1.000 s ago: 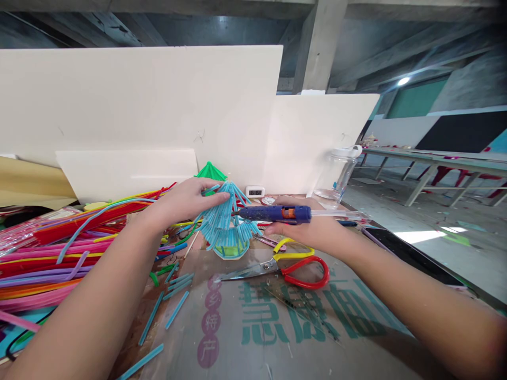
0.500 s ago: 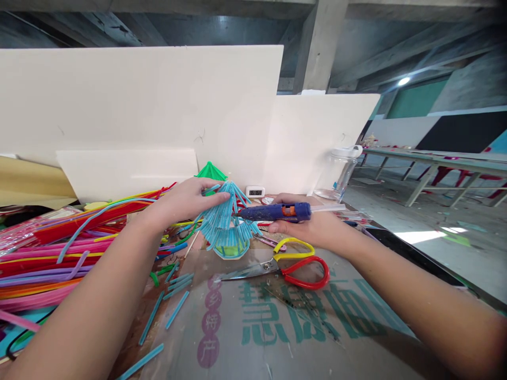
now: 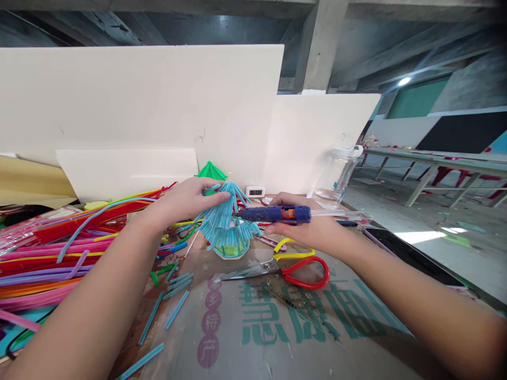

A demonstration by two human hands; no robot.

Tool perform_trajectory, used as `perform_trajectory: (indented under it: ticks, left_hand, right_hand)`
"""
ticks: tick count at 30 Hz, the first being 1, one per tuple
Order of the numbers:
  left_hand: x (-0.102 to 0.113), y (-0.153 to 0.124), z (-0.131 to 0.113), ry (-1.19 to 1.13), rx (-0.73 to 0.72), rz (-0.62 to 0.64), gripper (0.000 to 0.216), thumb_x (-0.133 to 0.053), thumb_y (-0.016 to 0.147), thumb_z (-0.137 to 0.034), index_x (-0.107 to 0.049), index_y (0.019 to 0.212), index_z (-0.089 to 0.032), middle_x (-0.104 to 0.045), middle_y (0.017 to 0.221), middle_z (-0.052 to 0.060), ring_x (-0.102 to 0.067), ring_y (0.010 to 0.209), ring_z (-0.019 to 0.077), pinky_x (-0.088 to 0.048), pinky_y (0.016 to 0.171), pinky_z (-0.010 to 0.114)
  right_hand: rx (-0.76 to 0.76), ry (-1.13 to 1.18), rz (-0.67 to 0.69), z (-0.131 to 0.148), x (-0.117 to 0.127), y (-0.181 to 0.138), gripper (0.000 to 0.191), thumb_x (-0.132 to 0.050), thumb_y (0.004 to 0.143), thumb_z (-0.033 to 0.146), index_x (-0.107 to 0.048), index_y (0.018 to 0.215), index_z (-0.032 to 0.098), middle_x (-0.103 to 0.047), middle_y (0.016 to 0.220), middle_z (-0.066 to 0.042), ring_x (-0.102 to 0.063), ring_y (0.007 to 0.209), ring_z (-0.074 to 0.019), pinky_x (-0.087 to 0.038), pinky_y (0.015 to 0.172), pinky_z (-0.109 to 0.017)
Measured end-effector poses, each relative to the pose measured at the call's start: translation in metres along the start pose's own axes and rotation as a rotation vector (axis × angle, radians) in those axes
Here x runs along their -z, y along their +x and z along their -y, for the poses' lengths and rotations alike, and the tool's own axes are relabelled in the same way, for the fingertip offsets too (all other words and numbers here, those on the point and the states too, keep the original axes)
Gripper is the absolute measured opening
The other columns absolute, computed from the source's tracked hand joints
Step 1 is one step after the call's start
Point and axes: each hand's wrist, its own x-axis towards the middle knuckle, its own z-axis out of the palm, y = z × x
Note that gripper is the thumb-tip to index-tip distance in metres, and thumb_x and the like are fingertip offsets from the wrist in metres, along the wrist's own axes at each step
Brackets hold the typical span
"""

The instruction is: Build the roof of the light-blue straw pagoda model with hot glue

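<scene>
A small cone-shaped model (image 3: 226,226) built of light blue straw pieces stands on the table. My left hand (image 3: 186,200) grips its upper part, fingers closed round the top. My right hand (image 3: 307,226) holds a blue glue gun (image 3: 275,213) sideways, its nozzle touching the right side of the blue straw model. A clear glue stick (image 3: 338,214) sticks out of the gun's back end to the right.
Scissors with red and yellow handles (image 3: 283,266) lie just in front of the model. A heap of coloured straws (image 3: 59,248) fills the left. Cut blue straw pieces (image 3: 174,295) lie on the printed cardboard (image 3: 277,327). A clear jar (image 3: 336,174) and white boards (image 3: 158,111) stand behind.
The glue gun dipped up and back slightly, then returned to about where it was a second ago. My left hand has kept its hold on the model.
</scene>
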Motion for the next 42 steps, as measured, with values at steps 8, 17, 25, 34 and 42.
perform_trajectory:
  ticks: [8,17,25,34,42]
  left_hand:
    - [0.0,0.0,-0.002,0.003,-0.01,-0.01,0.041,-0.046,0.087,-0.058,-0.068,0.099,-0.025,-0.071,0.088,-0.003,-0.063,0.081,0.0196,-0.042,0.067,0.026]
    - [0.0,-0.001,-0.001,0.012,0.0,-0.007,0.042,-0.046,0.087,-0.059,-0.068,0.101,-0.026,-0.071,0.088,-0.003,-0.063,0.08,0.0191,-0.042,0.066,0.026]
    - [0.0,0.0,-0.001,0.004,0.002,-0.014,0.041,-0.047,0.086,-0.059,-0.068,0.101,-0.027,-0.072,0.089,-0.003,-0.064,0.08,0.0199,-0.044,0.068,0.027]
    - [-0.001,0.0,-0.001,-0.001,-0.004,-0.021,0.043,-0.047,0.085,-0.059,-0.068,0.101,-0.025,-0.072,0.09,-0.001,-0.064,0.081,0.0209,-0.044,0.068,0.028]
    - [-0.001,0.0,0.001,-0.013,0.01,0.003,0.045,-0.045,0.085,-0.061,-0.068,0.099,-0.025,-0.071,0.084,-0.002,-0.062,0.076,0.02,-0.044,0.065,0.027]
  right_hand:
    - [0.023,0.014,-0.023,-0.004,-0.001,0.001,0.037,-0.075,0.071,0.047,-0.062,0.094,0.021,-0.067,0.088,0.0,-0.061,0.076,-0.0162,-0.045,0.068,-0.025]
    - [-0.015,-0.003,-0.039,-0.004,-0.002,0.001,0.04,-0.075,0.068,0.05,-0.068,0.095,0.021,-0.071,0.087,-0.003,-0.064,0.076,-0.0192,-0.049,0.07,-0.03]
    - [0.019,-0.056,-0.043,-0.006,-0.002,0.0,0.045,-0.074,0.068,0.055,-0.07,0.1,0.024,-0.072,0.094,-0.004,-0.066,0.086,-0.0243,-0.051,0.077,-0.035]
    - [0.08,-0.164,-0.003,0.002,0.007,-0.002,0.041,-0.071,0.073,0.055,-0.068,0.101,0.025,-0.071,0.091,-0.002,-0.066,0.082,-0.0215,-0.047,0.071,-0.03]
    - [0.173,-0.178,0.116,0.015,0.011,-0.006,0.035,-0.068,0.077,0.053,-0.063,0.093,0.023,-0.067,0.08,0.0,-0.061,0.071,-0.0166,-0.04,0.061,-0.026]
